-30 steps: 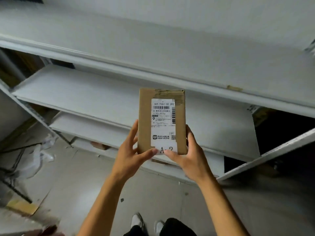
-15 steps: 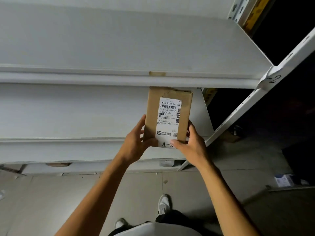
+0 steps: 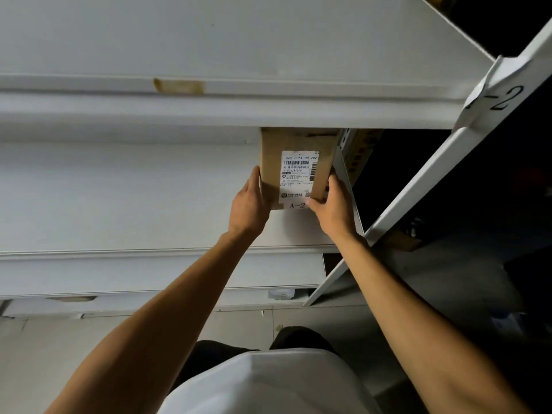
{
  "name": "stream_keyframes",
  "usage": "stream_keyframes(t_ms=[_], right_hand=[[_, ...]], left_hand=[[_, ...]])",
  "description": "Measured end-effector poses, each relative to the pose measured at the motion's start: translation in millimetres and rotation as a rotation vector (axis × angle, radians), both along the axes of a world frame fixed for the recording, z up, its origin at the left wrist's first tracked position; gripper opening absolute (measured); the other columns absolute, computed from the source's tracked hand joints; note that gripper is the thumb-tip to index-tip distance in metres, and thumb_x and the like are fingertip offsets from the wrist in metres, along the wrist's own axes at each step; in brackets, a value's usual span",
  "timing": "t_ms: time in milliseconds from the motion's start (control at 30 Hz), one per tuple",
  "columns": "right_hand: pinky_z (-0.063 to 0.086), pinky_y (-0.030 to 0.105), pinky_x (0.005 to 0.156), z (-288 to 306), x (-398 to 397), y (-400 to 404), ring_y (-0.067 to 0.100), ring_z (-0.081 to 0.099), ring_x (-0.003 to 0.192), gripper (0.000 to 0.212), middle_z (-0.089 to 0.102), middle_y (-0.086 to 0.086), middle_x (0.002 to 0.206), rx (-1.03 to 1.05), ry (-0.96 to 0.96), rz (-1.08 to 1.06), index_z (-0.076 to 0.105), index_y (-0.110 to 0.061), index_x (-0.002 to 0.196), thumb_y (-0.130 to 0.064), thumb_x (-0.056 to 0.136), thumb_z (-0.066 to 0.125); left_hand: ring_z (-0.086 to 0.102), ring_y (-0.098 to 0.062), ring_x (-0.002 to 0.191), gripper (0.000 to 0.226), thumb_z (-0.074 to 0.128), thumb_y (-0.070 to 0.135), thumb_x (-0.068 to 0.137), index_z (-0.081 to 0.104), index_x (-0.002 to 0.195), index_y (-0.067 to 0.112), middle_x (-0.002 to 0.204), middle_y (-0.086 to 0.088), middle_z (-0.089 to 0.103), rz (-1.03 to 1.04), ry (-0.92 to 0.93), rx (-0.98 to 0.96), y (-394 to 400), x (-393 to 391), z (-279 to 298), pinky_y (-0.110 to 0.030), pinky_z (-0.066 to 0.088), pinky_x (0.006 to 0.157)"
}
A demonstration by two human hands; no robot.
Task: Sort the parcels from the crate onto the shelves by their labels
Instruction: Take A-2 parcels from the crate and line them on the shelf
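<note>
Both hands on this one: my left hand (image 3: 249,204) clamps the left edge of the box (image 3: 295,162) and my right hand (image 3: 333,204) has the lower right corner, thumb across the bottom of the label (image 3: 298,177). So the box is pinched between them, label facing up at me, with "A-2" printed at the near end right by my right thumb.

The far end of the box has gone in under the front lip of the upper shelf (image 3: 209,109), and the rest sits over the shelf (image 3: 119,198) below it, toward that shelf's right end. Can't really tell whether the bottom is touching down yet or just hovering.

Out past my right hand, the slanted post (image 3: 448,150) has a paper tag (image 3: 501,94) ending in "-2", first character half hidden. Looks like a match with the label, so I reckon this is the right level.

The trick, I'd say: keep the box flat so its top doesn't scrape that lip, slide it straight back, and leave the printed end facing out so it reads from the front. Watch the right side too, since the shelf edge is just beside my right hand. Let go only once it's sitting fully on the board.
</note>
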State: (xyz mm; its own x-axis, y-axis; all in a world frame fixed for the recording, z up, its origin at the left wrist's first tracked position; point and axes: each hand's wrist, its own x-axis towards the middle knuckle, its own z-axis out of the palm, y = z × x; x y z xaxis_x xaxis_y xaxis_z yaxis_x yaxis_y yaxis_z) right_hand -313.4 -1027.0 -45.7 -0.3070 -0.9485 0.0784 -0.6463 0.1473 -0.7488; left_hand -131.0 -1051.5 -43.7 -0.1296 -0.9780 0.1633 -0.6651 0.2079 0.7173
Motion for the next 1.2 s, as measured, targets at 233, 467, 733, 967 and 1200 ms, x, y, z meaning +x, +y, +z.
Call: stream_keyframes(t_ms=[233,467,733,967,1200], right_hand=[[0.058,0.043,0.092,-30.8,-26.1,-33.7,0.022,0.061,0.117,0.060,0.060,0.005,0.128,0.046,-0.062,-0.068,0.046,-0.024,0.133,-0.019,0.082,0.077],[0.046,0.045,0.109,-18.3,-24.8,-24.1,0.027,0.050,0.133,0.095,0.047,0.010,0.149,0.212,-0.154,-0.039,0.017,-0.026,0.156,-0.019,0.081,0.073],[0.026,0.039,0.120,-5.1,13.9,34.5,0.028,0.019,0.151,0.078,0.018,0.010,0.165,0.336,0.183,0.235,0.019,-0.013,0.158,-0.022,0.095,0.064],[0.021,0.045,0.120,14.0,62.4,40.8,0.031,0.015,0.150,0.067,0.012,0.012,0.166,0.341,0.440,0.550,0.028,-0.015,0.156,-0.040,0.099,0.053],[0.020,0.044,0.118,22.7,150.7,70.4,0.032,0.018,0.149,0.068,0.011,0.013,0.165,0.350,0.519,0.868,0.022,-0.014,0.157,-0.038,0.100,0.052]], left_hand=[[0.066,-0.043,0.092,0.056,0.059,0.006,0.087,0.033,0.136,0.018,0.124,-0.015,0.063,-0.009,-0.033,-0.012,-24.9,-28.4,-23.8,-0.052,0.056,0.067],[0.047,-0.043,0.129,0.078,0.054,0.007,0.095,0.007,0.157,0.010,0.161,-0.013,0.027,-0.147,-0.155,0.160,-35.7,-31.8,-7.6,-0.053,0.047,0.100],[0.016,-0.028,0.152,0.069,0.051,0.037,0.101,0.018,0.158,0.015,0.165,-0.008,0.015,-0.156,-0.436,0.287,16.3,4.4,-2.7,-0.038,0.020,0.122],[0.016,-0.034,0.151,0.071,0.055,0.046,0.096,0.027,0.156,0.023,0.165,-0.013,0.014,0.007,-0.547,0.344,71.5,82.9,11.8,-0.043,0.020,0.122],[0.015,-0.039,0.150,0.073,0.057,0.049,0.094,0.027,0.156,0.025,0.165,-0.015,0.014,0.307,-0.547,0.441,160.9,179.2,32.3,-0.046,0.018,0.123]])
